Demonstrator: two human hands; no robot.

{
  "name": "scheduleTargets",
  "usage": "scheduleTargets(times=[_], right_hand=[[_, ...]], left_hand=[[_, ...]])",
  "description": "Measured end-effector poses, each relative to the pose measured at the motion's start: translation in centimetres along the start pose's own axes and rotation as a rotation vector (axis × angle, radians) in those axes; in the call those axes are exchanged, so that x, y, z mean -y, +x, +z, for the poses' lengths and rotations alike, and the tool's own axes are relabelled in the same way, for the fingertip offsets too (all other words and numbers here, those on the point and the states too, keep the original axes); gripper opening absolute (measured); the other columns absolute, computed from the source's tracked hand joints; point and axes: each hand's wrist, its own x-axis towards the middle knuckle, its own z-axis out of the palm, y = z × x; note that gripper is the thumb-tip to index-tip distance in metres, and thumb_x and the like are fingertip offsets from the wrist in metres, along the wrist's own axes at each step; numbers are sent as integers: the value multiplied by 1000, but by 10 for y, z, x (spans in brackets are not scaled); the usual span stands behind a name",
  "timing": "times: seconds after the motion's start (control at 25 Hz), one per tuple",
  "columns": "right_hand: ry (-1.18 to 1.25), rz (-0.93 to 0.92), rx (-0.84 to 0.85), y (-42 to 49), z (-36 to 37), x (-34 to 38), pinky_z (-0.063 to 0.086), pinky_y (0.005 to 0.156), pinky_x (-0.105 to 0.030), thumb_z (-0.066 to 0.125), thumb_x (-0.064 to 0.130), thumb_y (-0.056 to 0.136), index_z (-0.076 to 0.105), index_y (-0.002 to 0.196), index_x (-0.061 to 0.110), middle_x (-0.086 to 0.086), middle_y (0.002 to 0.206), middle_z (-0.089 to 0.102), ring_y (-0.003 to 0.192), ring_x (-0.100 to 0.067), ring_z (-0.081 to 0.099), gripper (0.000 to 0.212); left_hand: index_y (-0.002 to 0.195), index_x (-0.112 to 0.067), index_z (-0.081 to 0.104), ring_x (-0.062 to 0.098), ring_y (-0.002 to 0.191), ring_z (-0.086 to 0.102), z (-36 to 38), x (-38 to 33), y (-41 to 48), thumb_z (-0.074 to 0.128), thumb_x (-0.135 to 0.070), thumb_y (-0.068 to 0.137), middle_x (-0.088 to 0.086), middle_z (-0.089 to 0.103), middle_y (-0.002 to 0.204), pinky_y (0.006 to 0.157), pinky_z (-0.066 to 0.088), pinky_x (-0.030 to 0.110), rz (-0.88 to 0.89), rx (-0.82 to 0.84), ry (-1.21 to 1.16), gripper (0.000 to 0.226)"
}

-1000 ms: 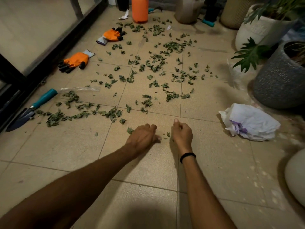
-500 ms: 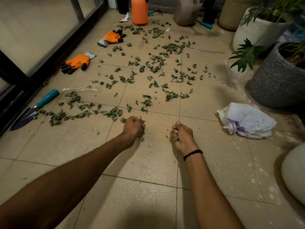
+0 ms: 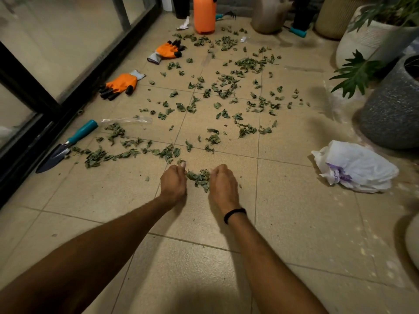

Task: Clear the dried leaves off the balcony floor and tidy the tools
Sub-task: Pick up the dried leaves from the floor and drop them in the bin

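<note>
From the head camera you look down at both your forearms stretched over the tiled floor (image 3: 294, 211). Your left hand (image 3: 173, 181) and right hand (image 3: 223, 185) sit knuckles-up with the fingers curled under, close together, on either side of a small pile of leaves (image 3: 199, 177). Both hands touch the pile. Whether the curled fingers grip any leaves is hidden under the backs of your hands. A black wristband (image 3: 234, 214) circles your right wrist.

Beyond the pile, the scattered leaves (image 3: 226, 87) cover the tiles ahead, with a thicker trail running left towards the trowel (image 3: 65, 146). The trowel lies near the dark door frame, its teal handle pointing away from you. One orange glove (image 3: 120, 83) lies further along that frame and the second glove (image 3: 167, 51) beyond it, near the orange bottle (image 3: 204, 14). A crumpled white plastic bag (image 3: 353, 166) lies to your right, just in front of a grey pot (image 3: 394, 114).
</note>
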Motion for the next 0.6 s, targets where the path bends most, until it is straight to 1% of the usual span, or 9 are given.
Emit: scheduleTargets(times=[0.08,0.12,0.16,0.2,0.28,0.36,0.4,0.52,0.6], right_hand=[[-237,-133,107,-11,22,-3,50,71,-36,44,39,102,49,117,15,-5,104,58,87,-24,57,29],[-315,-175,129,-14,27,-7,50,72,-38,45,38,102,47,120,15,-7,106,58,88,-26,57,30],[-334,-198,115,-16,29,-11,49,71,-38,44,36,103,47,120,15,-7,105,59,87,-26,57,28],[-304,-197,87,-17,27,-13,49,69,-37,43,34,103,47,116,16,-5,102,59,85,-24,57,22],[-103,-107,31,-16,17,-10,43,59,-33,41,31,104,44,103,17,0,90,59,77,-21,56,15],[105,33,-10,-7,5,-6,36,54,-30,39,30,105,41,99,13,-2,82,59,72,-23,57,18],[126,52,-36,-1,2,-4,35,54,-30,38,28,105,41,101,10,-4,81,59,72,-25,57,19],[38,-16,-38,14,-2,2,36,59,-30,39,16,102,40,110,8,-8,90,61,77,-27,58,12],[-87,-69,4,23,6,2,42,66,-33,40,10,98,44,118,8,-11,102,61,87,-30,59,21]], left_hand=[[104,-8,55,27,81,59,0,6,0,37,-32,108,5,60,87,63,43,32,149,-6,135,30],[107,-11,53,25,81,58,2,6,2,37,-31,108,2,58,88,63,41,30,196,5,156,26],[113,-12,53,21,82,57,4,5,2,37,-31,108,-1,58,90,64,41,28,225,38,173,25],[121,-11,51,17,84,56,5,4,2,37,-33,108,-2,58,94,68,42,27,252,82,203,30],[128,-13,46,16,88,54,9,12,2,33,-45,106,-1,58,102,77,48,33,353,168,362,41],[121,-17,46,18,89,48,10,17,-2,30,-49,106,1,53,106,81,45,37,424,207,589,38],[116,-18,46,18,87,47,9,17,-5,30,-47,107,2,52,105,80,43,36,433,190,627,34],[104,-18,45,18,79,46,10,16,-7,29,-37,108,5,53,97,73,40,34,404,148,629,25],[96,-19,42,18,74,45,9,14,-9,30,-33,108,3,52,88,67,38,34,335,139,548,22]])
